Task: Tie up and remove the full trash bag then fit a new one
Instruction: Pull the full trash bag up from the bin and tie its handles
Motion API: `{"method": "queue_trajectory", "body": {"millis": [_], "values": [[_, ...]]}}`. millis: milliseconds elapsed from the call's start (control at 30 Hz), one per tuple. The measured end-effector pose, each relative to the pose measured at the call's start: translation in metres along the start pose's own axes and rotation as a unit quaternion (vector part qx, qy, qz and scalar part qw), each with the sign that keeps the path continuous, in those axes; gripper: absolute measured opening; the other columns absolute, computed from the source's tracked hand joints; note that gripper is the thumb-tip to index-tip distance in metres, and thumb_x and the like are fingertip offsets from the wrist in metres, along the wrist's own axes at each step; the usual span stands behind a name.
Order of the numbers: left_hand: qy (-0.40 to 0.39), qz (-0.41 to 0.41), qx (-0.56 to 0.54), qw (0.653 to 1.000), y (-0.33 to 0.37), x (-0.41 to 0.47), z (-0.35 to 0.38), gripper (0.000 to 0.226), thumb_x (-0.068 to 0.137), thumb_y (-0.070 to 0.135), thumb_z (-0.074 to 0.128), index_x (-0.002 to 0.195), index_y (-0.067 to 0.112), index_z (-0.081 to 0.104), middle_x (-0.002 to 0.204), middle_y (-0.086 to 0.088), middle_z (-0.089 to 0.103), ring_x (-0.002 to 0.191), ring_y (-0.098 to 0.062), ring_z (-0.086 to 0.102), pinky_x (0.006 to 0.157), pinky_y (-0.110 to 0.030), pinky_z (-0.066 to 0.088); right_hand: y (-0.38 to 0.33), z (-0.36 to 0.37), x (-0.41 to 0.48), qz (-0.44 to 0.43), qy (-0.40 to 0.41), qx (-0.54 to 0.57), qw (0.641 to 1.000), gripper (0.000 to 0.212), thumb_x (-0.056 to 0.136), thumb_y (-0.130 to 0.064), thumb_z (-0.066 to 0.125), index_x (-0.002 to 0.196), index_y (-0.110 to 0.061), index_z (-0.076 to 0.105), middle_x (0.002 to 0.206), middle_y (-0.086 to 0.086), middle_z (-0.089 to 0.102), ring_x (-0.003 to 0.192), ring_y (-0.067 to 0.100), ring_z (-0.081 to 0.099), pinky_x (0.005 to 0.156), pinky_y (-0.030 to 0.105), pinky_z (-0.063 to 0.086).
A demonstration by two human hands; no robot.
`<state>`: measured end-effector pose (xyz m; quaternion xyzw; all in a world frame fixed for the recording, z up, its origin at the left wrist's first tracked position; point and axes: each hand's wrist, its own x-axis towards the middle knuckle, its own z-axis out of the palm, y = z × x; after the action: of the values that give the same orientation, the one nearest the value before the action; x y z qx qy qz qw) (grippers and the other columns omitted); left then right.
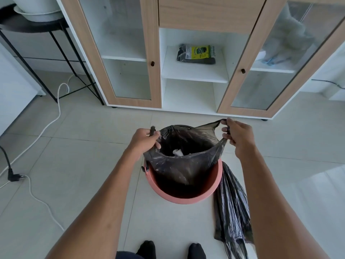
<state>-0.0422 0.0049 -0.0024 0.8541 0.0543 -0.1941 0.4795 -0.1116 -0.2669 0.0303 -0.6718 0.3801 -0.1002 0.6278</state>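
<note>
You stand over a pink bin (pixel 183 197) on the tiled floor (pixel 84 165), and both your hands are up at the top of the black trash bag (pixel 184 157) that sits in it. Your left hand (pixel 144 140) is closed in a tight grip on the bag's left handle (pixel 152 130), and a bit of that handle sticks up above your fist. Your right hand (pixel 238 134) has its fingers curled shut around the bag's right handle (pixel 223 122), pulling it up and out to the side. Between your two grips the bag's mouth is stretched wide open, and you can see some white paper (pixel 178 152) down inside it. The bag's top edge is lifted above the bin's rim, while its lower part is still inside the bin. Just below your right grip, touching the bin's right side, another black bag (pixel 231 208) lies flat and crumpled on the floor. Far past both grips, a pack of bags (pixel 197 54) with a yellow label lies on the middle shelf of the cabinet (pixel 149 43). Off to the left of your left grip, a white cable (pixel 46 126) snakes over the floor. Your two feet in dark socks (pixel 147 249) show at the bottom.
</note>
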Motion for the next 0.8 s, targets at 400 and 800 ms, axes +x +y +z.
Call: {"method": "queue_trajectory", "body": {"millis": [400, 800], "values": [[0.085, 0.063, 0.090, 0.990, 0.009, -0.056, -0.015, 0.027, 0.100, 0.024, 0.045, 0.080, 0.019, 0.062, 0.069, 0.003, 0.070, 0.064, 0.002, 0.065, 0.052, -0.013, 0.039, -0.004, -0.020, -0.053, -0.078, 0.040, -0.157, 0.984, 0.017, 0.087, -0.012, 0.054, 0.082, -0.011, 0.070, 0.062, 0.003, 0.073, 0.048, 0.017, 0.069, 0.045, 0.022, 0.044], [0.125, 0.046, -0.059, 0.989, 0.026, -0.093, -0.038, 0.024, 0.080, 0.035, 0.061, 0.077, 0.012, 0.068, 0.048, 0.011, 0.056, 0.038, -0.011, 0.056, 0.038, -0.020, 0.043, -0.013, -0.043, -0.079, -0.048, 0.094, -0.104, 0.989, 0.036, 0.075, -0.030, 0.053, 0.075, 0.003, 0.069, 0.052, 0.005, 0.065, 0.042, 0.021, 0.052, 0.047, 0.029, 0.047]]}}
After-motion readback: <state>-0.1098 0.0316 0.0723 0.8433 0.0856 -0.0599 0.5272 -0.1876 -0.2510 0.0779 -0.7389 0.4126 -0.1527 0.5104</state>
